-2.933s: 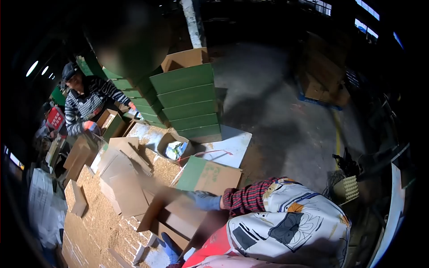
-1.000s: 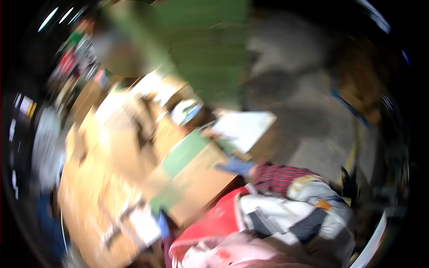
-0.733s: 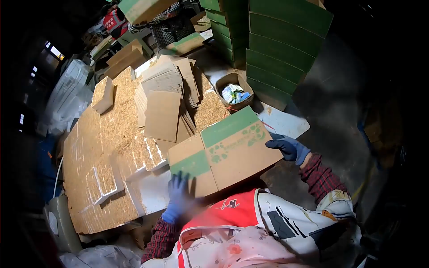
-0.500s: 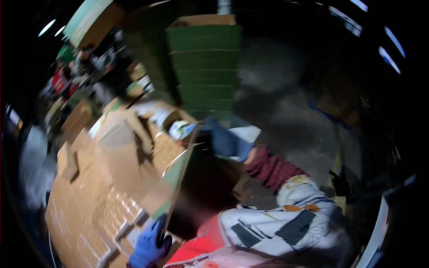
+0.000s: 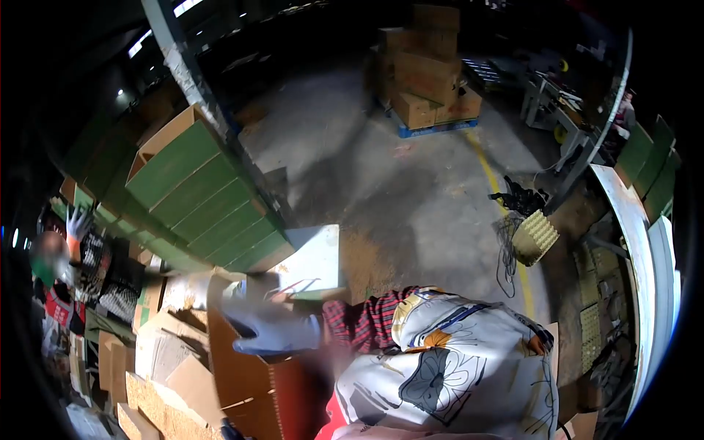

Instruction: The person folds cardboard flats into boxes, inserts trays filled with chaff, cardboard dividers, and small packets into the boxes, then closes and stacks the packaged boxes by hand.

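Observation:
My right hand (image 5: pixel 282 330), in a blue-grey glove, reaches left across an open cardboard box (image 5: pixel 246 381). Its fingers are stretched out and partly blurred, with the thumb apart from them. The hand is beside the box's upper part; whether it touches the cardboard I cannot tell. Only a dark blue bit of my left hand (image 5: pixel 232 430) shows at the bottom edge, by the box's lower left side, with its fingers hidden. A white sheet-like panel (image 5: pixel 315 253) lies just beyond my right hand.
Stacked green cartons (image 5: pixel 213 194) stand at left beside a post (image 5: pixel 180 62). Loose cardboard (image 5: pixel 172 352) lies left of the box. Farther off are brown boxes (image 5: pixel 425 77) on a blue pallet (image 5: pixel 440 127). Egg-tray-like molded pieces (image 5: pixel 537 238) sit right. A co-worker's gloved hand (image 5: pixel 77 221) is raised at far left.
My view has swung right, so the green cartons appear farther left. My right hand now shows over the cardboard box. My left hand has dropped mostly out of view.

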`<state>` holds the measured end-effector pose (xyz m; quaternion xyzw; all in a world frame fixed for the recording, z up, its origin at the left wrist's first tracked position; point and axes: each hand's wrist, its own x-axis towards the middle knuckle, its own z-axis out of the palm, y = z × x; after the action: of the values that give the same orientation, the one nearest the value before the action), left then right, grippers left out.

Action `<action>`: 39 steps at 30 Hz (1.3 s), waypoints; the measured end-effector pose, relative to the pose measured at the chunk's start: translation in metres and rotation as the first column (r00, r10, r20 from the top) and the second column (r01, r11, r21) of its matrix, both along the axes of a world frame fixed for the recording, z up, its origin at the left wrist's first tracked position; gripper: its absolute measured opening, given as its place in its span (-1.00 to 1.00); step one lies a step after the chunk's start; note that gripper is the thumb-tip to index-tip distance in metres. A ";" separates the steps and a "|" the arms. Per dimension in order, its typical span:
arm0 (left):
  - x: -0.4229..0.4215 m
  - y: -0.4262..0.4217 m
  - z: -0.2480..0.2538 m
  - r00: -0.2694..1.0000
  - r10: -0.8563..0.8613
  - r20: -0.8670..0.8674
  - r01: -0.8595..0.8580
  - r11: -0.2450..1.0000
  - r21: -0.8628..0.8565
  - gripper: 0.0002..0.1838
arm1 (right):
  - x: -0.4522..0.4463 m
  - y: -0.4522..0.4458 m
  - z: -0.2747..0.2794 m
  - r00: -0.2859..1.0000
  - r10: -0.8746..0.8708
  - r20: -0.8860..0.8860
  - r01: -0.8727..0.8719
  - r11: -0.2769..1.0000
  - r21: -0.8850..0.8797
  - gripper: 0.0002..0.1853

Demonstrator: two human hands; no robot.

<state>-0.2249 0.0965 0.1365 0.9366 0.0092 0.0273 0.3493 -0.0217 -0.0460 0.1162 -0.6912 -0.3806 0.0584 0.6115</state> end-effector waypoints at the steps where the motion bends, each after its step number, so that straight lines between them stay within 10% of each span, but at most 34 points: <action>1: 0.001 0.002 -0.003 1.000 0.004 0.025 -0.005 1.000 0.029 -0.34 | 0.002 -0.005 0.002 0.985 0.155 0.074 -0.149 0.985 -0.080 -0.28; 6: 0.018 0.009 -0.014 0.989 -0.019 0.149 -0.004 0.988 0.157 -0.34 | 0.002 0.007 -0.044 0.684 0.573 0.452 -0.312 0.789 -0.529 -0.44; 8: 0.026 0.008 -0.022 0.974 -0.075 0.213 0.020 0.969 0.245 -0.33 | 0.027 0.025 -0.058 0.680 0.725 -0.111 -0.729 0.652 -0.209 -0.61; 10: 0.037 -0.002 -0.038 0.954 -0.138 0.265 0.039 0.937 0.348 -0.33 | 0.039 -0.011 -0.064 0.483 0.785 -0.388 -0.677 0.616 0.403 -0.54; 14: 0.052 -0.042 -0.025 0.907 -0.143 0.395 -0.049 0.899 0.436 -0.45 | 0.038 -0.062 -0.048 0.671 0.740 0.042 -0.709 0.657 -0.256 0.03; 16: 0.051 -0.023 -0.033 0.928 -0.213 0.305 0.111 0.941 0.319 -0.49 | 0.009 -0.065 -0.038 0.910 0.412 0.052 -0.384 0.881 -0.278 0.03; 19: 0.052 0.026 -0.029 0.992 -0.122 0.041 0.126 0.982 -0.142 -0.57 | 0.006 -0.051 -0.035 0.941 0.339 0.024 -0.322 0.912 -0.255 -0.04; 21: 0.043 0.026 -0.025 0.994 -0.096 0.056 0.096 0.487 -0.868 -0.54 | 0.010 -0.036 -0.073 0.967 0.220 0.132 -0.199 0.968 -0.153 -0.15; 23: 0.009 0.021 -0.030 0.913 0.401 0.069 -0.279 0.739 -0.613 -0.61 | 0.022 -0.038 -0.087 0.969 0.231 0.087 -0.214 0.962 -0.170 -0.11; 24: -0.016 0.016 -0.029 0.919 0.114 0.378 -0.023 0.971 -0.237 -0.61 | 0.023 -0.033 -0.117 0.984 0.083 0.158 -0.057 0.985 -0.165 -0.18; 25: -0.033 0.010 -0.021 0.853 -0.249 0.459 0.144 0.957 0.253 -0.57 | 0.014 -0.049 -0.089 0.910 0.298 -0.288 -0.336 0.937 -0.094 -0.24; 27: -0.079 0.026 -0.058 0.882 -0.471 0.001 0.405 0.759 0.509 -0.30 | -0.014 -0.073 -0.032 0.251 0.281 -0.926 -0.351 0.918 0.184 -0.41; 28: -0.095 0.041 -0.088 0.899 -0.435 0.057 0.345 0.781 0.521 -0.26 | 0.020 -0.076 -0.121 0.330 0.454 -0.828 -0.494 0.830 0.258 -0.45; 30: -0.092 0.056 -0.079 0.934 -0.315 0.168 0.183 0.826 0.533 -0.32 | 0.028 -0.051 -0.123 0.396 0.703 -0.591 -0.734 0.629 0.256 -0.32; 31: -0.090 0.059 -0.062 0.925 -0.099 0.367 -0.085 0.887 0.453 -0.35 | 0.034 -0.037 -0.124 0.390 0.807 -0.444 -0.815 0.527 0.242 -0.25; 32: -0.081 0.075 -0.065 0.716 0.188 0.672 -0.372 0.918 0.140 -0.42 | 0.029 -0.031 -0.078 -0.115 0.722 -0.683 -0.641 0.471 0.606 -0.18; 33: -0.061 0.080 -0.068 0.462 0.695 0.551 -0.221 0.692 -0.687 -0.48 | 0.018 -0.023 -0.039 0.111 0.740 -0.663 -0.718 0.521 0.461 -0.10; 34: -0.061 0.083 -0.058 0.374 0.876 0.303 -0.272 0.416 -0.868 -0.43 | 0.005 -0.022 -0.017 0.329 0.740 -0.587 -0.748 0.583 0.316 -0.02; 36: -0.057 0.088 -0.078 0.392 0.919 -0.035 -0.269 0.078 -0.960 -0.31 | -0.013 -0.010 0.023 0.728 0.639 -0.248 -0.668 0.742 -0.052 0.08; 39: -0.074 0.094 -0.097 0.378 0.920 -0.106 -0.327 0.026 -0.945 -0.17 | -0.028 0.007 0.050 0.753 0.656 0.054 -0.636 0.745 -0.201 -0.12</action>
<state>-0.2990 0.1903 0.0395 0.4226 0.3646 0.4513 0.6963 -0.0502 -0.0387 0.1666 -0.5682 -0.6264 0.2569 0.4678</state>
